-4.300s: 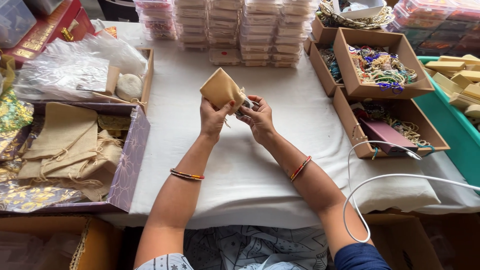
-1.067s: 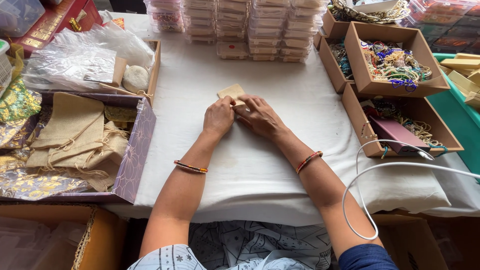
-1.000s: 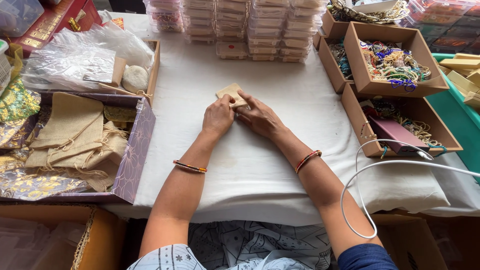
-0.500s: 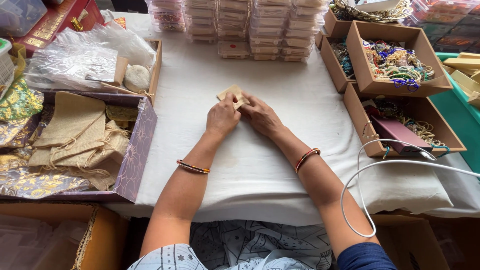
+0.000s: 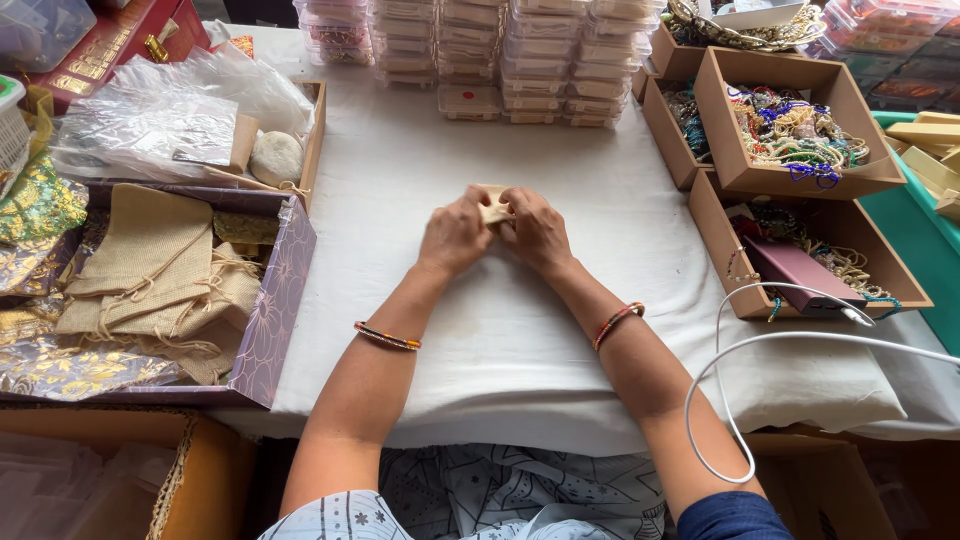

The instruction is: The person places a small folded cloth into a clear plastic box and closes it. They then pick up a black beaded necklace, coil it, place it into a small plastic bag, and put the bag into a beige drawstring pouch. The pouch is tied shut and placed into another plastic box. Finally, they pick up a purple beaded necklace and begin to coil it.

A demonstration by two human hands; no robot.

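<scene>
1. Both hands sit together at the middle of the white-covered table (image 5: 520,330), working one small beige cloth pouch (image 5: 493,207). Only a sliver of it peeks out between the fingers, so most of it is hidden.

2. Left hand (image 5: 455,235) is curled over the pouch's left side, fingers pinching down on the cloth. Right hand (image 5: 537,230) does the same from the right side, fingertips pressed on the pouch's top edge. The two hands are touching or all but touching.

3. My read on progress: the pouch looks flattened or folded against the table rather than hanging loose, so I'd guess whatever goes inside is already in and the closing or folding part is underway. Can't tell if the drawstring is pulled, the hands cover it.

4. Plenty left, judging by the supplies: a stack of flat beige pouches (image 5: 150,270) waits in the purple patterned box (image 5: 270,320) on the left, and the open brown boxes of beaded jewellery (image 5: 785,125) on the right are still full.

5. Far side has stacks of clear plastic cases (image 5: 500,55). A white cable (image 5: 760,345) loops over the near right edge, well apart from the hands.
</scene>
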